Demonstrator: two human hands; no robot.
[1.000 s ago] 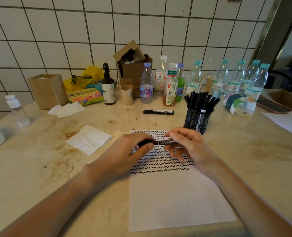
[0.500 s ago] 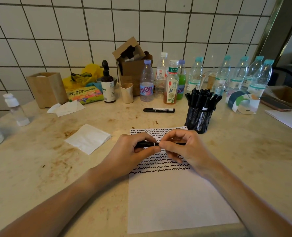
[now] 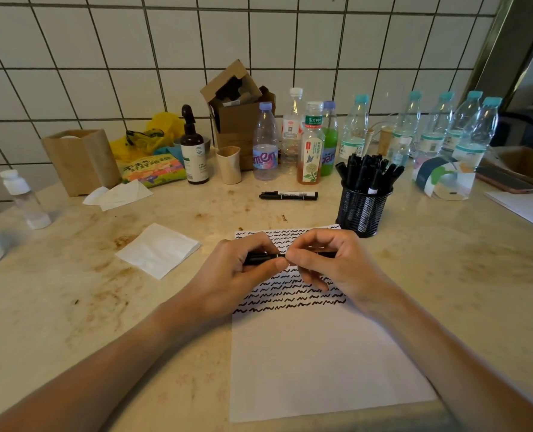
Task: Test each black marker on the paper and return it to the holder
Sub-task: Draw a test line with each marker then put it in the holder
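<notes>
Two hands are meeting over one sheet of white paper (image 3: 321, 363) on a stained, cream marble-look surface (image 3: 56, 307). The left hand (image 3: 243, 269) is gripping one end of a single black marker (image 3: 260, 258), fingers curled round the barrel; the right hand (image 3: 334, 266) is pinching the other end, thumb & fingertips closed on it. The marker is lying level, held just above the paper's upper half, w/ both thumbs nearly touching at its middle.

The paper's top portion is carrying approx. a dozen rows of black wavy test lines; the lower part is blank.

Just beyond the paper's far right corner one round black wire-mesh holder (image 3: 363, 210) is standing upright, packed w/ many black markers, too crowded to count. One more capped black marker w/ white label (image 3: 288, 195) is lying flat on the surface, left of the holder & apart from it.

One folded white tissue (image 3: 159, 249) is lying left of the paper. Along the tiled wall: approx. ten clear plastic bottles, mostly teal-capped, one dark brown pump bottle (image 3: 193, 151), one small beige cup (image 3: 229, 165), one open cardboard box (image 3: 237, 110), one square wooden box (image 3: 81, 160) and one colourful snack packet (image 3: 151, 169).
</notes>
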